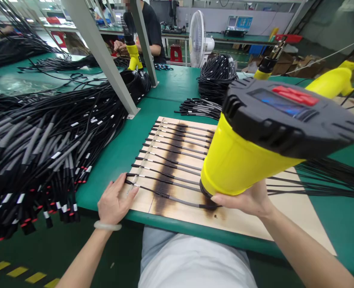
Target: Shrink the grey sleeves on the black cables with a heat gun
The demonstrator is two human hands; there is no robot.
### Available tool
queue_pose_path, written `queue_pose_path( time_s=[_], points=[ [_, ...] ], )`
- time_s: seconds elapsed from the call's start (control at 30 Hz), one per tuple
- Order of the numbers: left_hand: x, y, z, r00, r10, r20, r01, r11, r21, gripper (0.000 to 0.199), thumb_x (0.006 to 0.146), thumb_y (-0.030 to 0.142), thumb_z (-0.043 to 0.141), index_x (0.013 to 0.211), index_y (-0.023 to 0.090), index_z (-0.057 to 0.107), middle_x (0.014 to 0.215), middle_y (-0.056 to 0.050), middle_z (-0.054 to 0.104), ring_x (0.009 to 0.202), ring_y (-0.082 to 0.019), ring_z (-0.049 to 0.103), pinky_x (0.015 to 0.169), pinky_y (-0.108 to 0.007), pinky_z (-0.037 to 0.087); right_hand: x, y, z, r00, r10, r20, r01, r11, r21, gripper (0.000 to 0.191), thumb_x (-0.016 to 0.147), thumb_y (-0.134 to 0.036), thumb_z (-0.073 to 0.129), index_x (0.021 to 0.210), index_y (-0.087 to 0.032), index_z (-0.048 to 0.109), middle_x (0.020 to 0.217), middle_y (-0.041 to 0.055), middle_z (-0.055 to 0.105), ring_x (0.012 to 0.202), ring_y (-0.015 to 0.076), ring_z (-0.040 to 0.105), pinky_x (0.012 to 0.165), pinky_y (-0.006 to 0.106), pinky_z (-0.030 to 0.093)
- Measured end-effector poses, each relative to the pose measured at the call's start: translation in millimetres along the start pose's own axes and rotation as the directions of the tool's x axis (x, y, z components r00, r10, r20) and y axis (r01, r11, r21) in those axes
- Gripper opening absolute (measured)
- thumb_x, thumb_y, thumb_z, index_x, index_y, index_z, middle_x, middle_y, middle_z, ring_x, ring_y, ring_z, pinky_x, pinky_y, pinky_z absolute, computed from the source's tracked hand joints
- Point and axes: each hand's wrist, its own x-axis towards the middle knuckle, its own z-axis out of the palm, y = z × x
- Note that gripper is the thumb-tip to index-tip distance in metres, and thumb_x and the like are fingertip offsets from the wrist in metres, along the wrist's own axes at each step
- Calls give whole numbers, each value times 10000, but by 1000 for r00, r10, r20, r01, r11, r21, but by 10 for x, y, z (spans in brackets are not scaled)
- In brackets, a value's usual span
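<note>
The left hand [117, 200] lies spread on black cables [171, 168] laid across a scorched wooden board [285, 224], while the right hand [243, 200] grips a yellow heat gun [249, 148].

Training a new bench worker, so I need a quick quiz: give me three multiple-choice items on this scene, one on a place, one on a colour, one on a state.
1. Where is the pale bangle?
A. On the left wrist
B. On the right wrist
C. On the wooden board

2. What colour is the body of the heat gun in the right hand?
A. Blue
B. Yellow
C. White

3. How is the left hand placed?
A. Gripping the heat gun
B. Hanging below the table
C. Lying open at the cable ends

Answers:
1. A, the bangle circles the wrist just behind the left hand.
2. B, a yellow barrel sits below a dark grey head.
3. C, its fingers rest on the black cables at the edge of the scorched board.
</note>
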Motion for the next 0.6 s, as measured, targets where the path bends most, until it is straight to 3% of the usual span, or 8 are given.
queue_pose_path(
  time_s=[0.1, 0.2, 0.33, 0.5, 0.6],
  points=[
    [-3, 0, 0, 1000, 5, 1, -5, 1000, 0, 591, 797, 532, 491, 1253, 156, 504, 1232, -114, 574, 1126, -279, 542, 1041, -425, 365, -64, 35, -96, 1000, 30, -5, -31, 996, -85, 328, 617, -288, 771, 891, -244, 596, 803, -6, 683, 730, 210, 656, 676, 312, 568],
    [-5, -6, 2, 1000, 5, 1, -5, 1000, 0, 602, 795, 545, 486, 1251, 153, 507, 1230, -118, 575, 1128, -285, 540, 1038, -434, 367, -51, 74, -175, 992, -26, -121, 4, 985, -175, 385, 580, -273, 796, 907, -247, 593, 817, -8, 683, 749, 213, 653, 680, 319, 569],
    [0, -6, -2, 1000, 5, -10, -5, 1000, -3, 599, 798, 544, 480, 1247, 148, 511, 1228, -123, 575, 1121, -285, 546, 1038, -437, 367, 6, 81, -159, 988, -78, -133, 65, 993, -94, 405, 599, -226, 787, 949, -262, 585, 851, -21, 680, 764, 195, 652, 676, 300, 571],
    [4, 7, -14, 1000, 2, 1, -2, 1000, 5, 590, 801, 539, 479, 1243, 150, 516, 1228, -119, 576, 1125, -284, 543, 1037, -435, 370, -55, 63, -136, 999, 5, -45, -10, 995, -97, 349, 618, -297, 777, 915, -269, 596, 850, -4, 681, 780, 211, 654, 700, 323, 567],
    [-2, -4, 1, 1000, 5, -4, -5, 1000, 8, 593, 800, 541, 478, 1244, 151, 516, 1229, -117, 575, 1125, -281, 543, 1038, -429, 370, -41, 76, -134, 995, -24, -96, 17, 997, -72, 374, 601, -250, 784, 921, -268, 592, 830, -9, 679, 751, 203, 656, 679, 312, 567]
  ],
)
